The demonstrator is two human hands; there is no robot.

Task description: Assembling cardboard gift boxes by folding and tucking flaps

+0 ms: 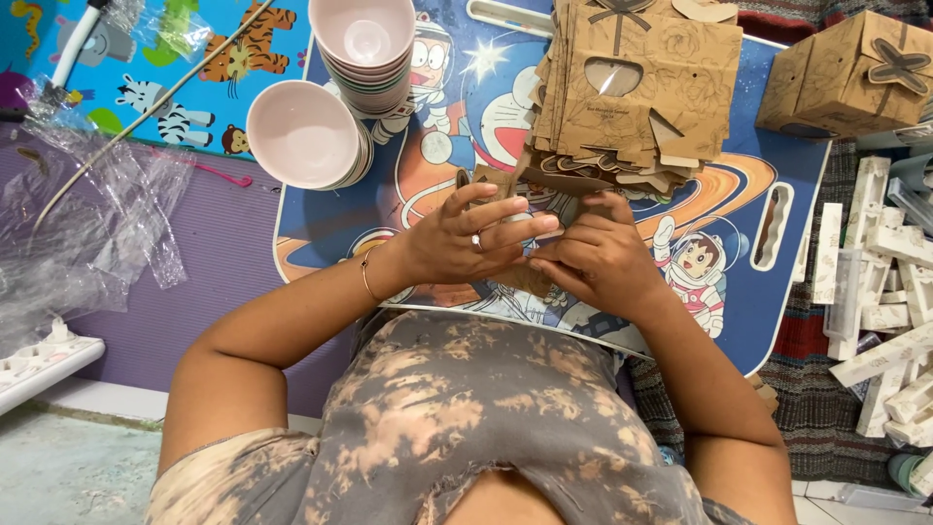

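hands: left hand [466,238] and right hand [598,258] pinch a flat brown cardboard box blank [520,279] | place: just below the stack of brown cardboard blanks [632,87] | risk: my elbow may nudge that leaning stack, sliding it off the tabletop [787,194]

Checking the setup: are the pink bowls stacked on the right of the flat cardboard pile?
No, the pink bowls stand left of the cardboard pile.

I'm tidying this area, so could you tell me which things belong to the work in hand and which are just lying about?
In use:
- left hand and right hand, both on a brown cardboard piece
- stack of flat cardboard blanks
- folded cardboard box

Lying about:
- pink bowls
- clear plastic wrap
- white packets
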